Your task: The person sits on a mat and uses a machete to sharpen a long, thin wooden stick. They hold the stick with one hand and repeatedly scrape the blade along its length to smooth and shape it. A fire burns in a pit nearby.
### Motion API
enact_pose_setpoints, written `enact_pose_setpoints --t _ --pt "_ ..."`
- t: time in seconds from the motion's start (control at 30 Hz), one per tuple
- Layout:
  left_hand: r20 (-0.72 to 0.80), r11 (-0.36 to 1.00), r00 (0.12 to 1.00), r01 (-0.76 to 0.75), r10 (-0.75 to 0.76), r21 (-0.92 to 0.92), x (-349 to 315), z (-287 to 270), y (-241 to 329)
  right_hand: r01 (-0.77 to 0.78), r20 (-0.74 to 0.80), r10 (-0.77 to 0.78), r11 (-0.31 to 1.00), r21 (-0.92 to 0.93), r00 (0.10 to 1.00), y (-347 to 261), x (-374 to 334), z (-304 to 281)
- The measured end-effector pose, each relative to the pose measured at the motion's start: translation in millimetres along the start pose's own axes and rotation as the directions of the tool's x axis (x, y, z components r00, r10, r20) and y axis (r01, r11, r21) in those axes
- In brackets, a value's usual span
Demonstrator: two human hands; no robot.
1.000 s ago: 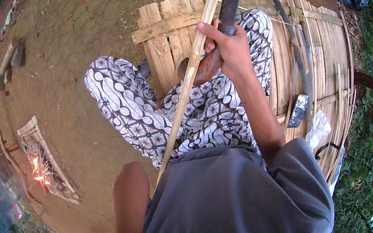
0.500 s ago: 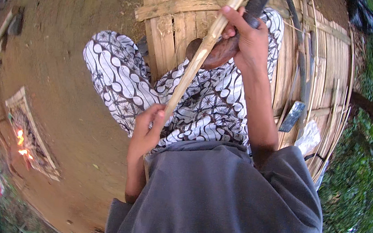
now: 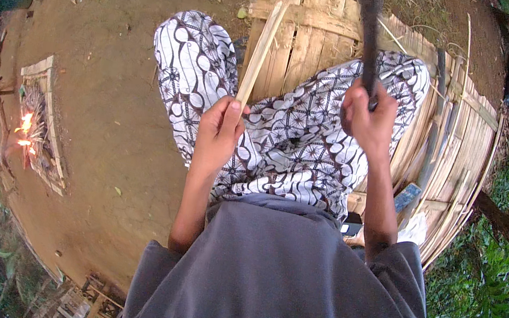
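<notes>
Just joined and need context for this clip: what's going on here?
A person in patterned trousers sits with bent knees at a slatted platform. The left hand grips the near end of a long pale strip, which points away from the body. The right hand grips a long dark tool, held apart from the strip and also pointing away. Off to the left, a small fire burns at ground level.

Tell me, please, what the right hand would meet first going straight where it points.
The right hand, gripping a long dark metal knife, would likely meet the patterned white cloth trousers first, though depth is unclear.
</notes>
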State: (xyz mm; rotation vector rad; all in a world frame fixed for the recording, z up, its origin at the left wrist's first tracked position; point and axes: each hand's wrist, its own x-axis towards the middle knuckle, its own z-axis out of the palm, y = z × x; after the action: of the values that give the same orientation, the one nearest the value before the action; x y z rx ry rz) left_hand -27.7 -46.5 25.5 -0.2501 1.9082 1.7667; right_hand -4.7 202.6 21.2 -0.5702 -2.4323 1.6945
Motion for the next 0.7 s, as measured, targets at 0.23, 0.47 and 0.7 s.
enact_pose_setpoints --t 0.23,0.47,0.7 --pt "0.141 0.954 0.983 0.153 -0.120 -0.258 -5.3 7.4 7.4 0.557 0.339 -0.446 0.722 -0.411 0.829 -15.8 -16.9 32.1" --pt "0.013 0.941 0.978 0.205 -0.209 -0.268 -21.4 4.5 -0.1 0.748 0.482 -0.581 0.413 -0.519 0.655 -30.5 6.9 26.0" --pt "0.098 0.952 0.989 0.130 -0.106 -0.276 -20.0 -16.4 4.9 0.493 0.301 -0.390 0.675 -0.549 0.870 -15.3 20.9 25.1"
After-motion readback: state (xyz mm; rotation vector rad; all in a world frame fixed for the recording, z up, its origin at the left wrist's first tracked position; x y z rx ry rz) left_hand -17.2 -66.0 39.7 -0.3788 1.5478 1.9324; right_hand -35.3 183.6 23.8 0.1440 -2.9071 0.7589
